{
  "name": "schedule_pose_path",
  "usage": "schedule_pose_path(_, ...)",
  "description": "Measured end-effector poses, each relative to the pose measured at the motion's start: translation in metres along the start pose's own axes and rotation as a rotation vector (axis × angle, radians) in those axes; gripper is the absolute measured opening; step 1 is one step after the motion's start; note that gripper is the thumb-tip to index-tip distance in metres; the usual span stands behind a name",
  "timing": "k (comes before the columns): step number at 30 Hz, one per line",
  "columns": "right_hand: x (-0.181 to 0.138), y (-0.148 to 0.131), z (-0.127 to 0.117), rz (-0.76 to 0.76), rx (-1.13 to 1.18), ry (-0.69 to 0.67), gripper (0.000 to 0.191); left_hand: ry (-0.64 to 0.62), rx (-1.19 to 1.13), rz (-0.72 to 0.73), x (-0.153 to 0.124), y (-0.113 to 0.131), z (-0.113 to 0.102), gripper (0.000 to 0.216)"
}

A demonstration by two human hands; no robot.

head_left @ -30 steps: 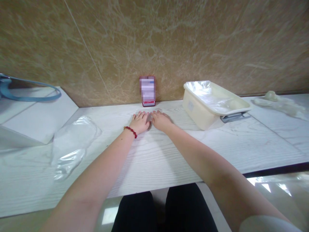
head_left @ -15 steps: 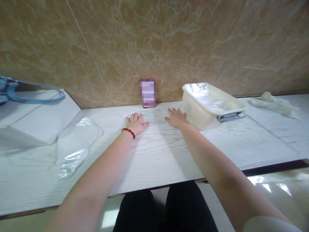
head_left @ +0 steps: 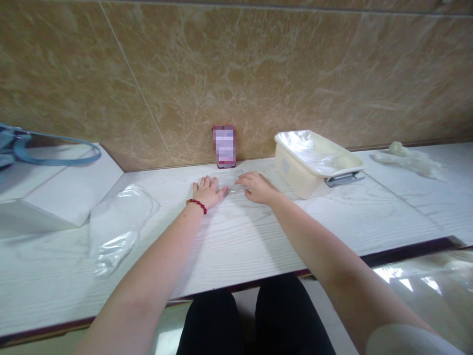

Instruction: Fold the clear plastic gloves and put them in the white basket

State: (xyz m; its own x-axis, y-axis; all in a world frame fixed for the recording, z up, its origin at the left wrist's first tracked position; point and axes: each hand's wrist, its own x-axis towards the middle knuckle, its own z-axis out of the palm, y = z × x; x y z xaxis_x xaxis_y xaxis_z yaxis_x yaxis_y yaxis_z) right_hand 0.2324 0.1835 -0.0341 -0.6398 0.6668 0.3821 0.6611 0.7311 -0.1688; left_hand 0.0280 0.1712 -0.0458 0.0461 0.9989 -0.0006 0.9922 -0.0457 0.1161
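Note:
A thin clear plastic bag (head_left: 233,187) lies flat on the white wood-grain counter between my two hands, its outline hard to follow. My left hand (head_left: 208,191), with a red bead bracelet at the wrist, rests palm down at the bag's left side, fingers spread. Over the bag's right part is my right hand (head_left: 257,187), fingers pointing left and slightly bent, thumb apart. Neither hand grips anything that I can see. Just behind the bag, a phone (head_left: 224,146) in a red case leans upright against the wall, its screen blurred.
To the right stands a cream plastic tub (head_left: 295,170) with a grey latch and clear film inside. Crumpled whitish plastic (head_left: 410,160) lies farther right. Another clear bag (head_left: 123,222) is at left, beside a white box (head_left: 62,182) with a blue strap (head_left: 59,160).
My right hand has moved left, away from the tub and over the bag, its fingers turning leftward. My left hand stays in place. The camera view has tilted slightly upward.

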Motion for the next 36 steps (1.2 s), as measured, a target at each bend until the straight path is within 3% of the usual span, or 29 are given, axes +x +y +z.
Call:
schedule_pose_path(7,0.008,0.012,0.008,0.067,0.02,0.116,0.024,0.061,-0.033,0.009,-0.004,0.002,-0.005,0.089)
schedule_pose_path(10,0.01,0.013,0.007,0.063,0.053,0.171,0.017,0.166,-0.014,0.14,-0.008,0.011,-0.008,0.094)
schedule_pose_path(13,0.011,0.012,0.004,0.045,0.096,0.208,0.015,0.177,-0.022,0.337,-0.009,0.021,-0.008,0.076)
schedule_pose_path(17,0.011,0.008,-0.001,0.038,0.198,0.279,0.013,0.15,-0.081,0.403,-0.005,0.025,-0.007,0.044)
schedule_pose_path(19,0.009,0.007,-0.002,0.083,0.279,0.343,0.021,0.168,-0.167,0.386,-0.005,0.023,-0.008,0.042)
schedule_pose_path(22,0.008,0.008,-0.002,0.229,0.476,0.416,0.061,0.203,-0.352,0.329,-0.007,0.017,-0.011,0.038)
schedule_pose_path(25,0.007,0.012,0.002,0.33,0.721,0.357,0.084,0.214,-0.556,0.288,-0.012,0.015,-0.016,0.037)
schedule_pose_path(28,0.006,0.013,0.002,0.367,0.959,0.225,0.084,0.166,-0.849,0.288,-0.02,0.018,-0.027,0.036)
schedule_pose_path(31,0.006,0.007,-0.005,0.346,1.173,0.096,0.07,0.026,-1.275,0.229,-0.03,0.022,-0.048,0.033)
schedule_pose_path(34,0.007,-0.005,-0.015,0.362,1.372,-0.015,0.047,-0.139,-1.638,0.033,-0.04,0.023,-0.069,0.025)
schedule_pose_path(36,0.009,-0.014,-0.019,0.46,1.477,-0.073,0.036,-0.225,-1.766,-0.107,-0.044,0.019,-0.076,0.021)
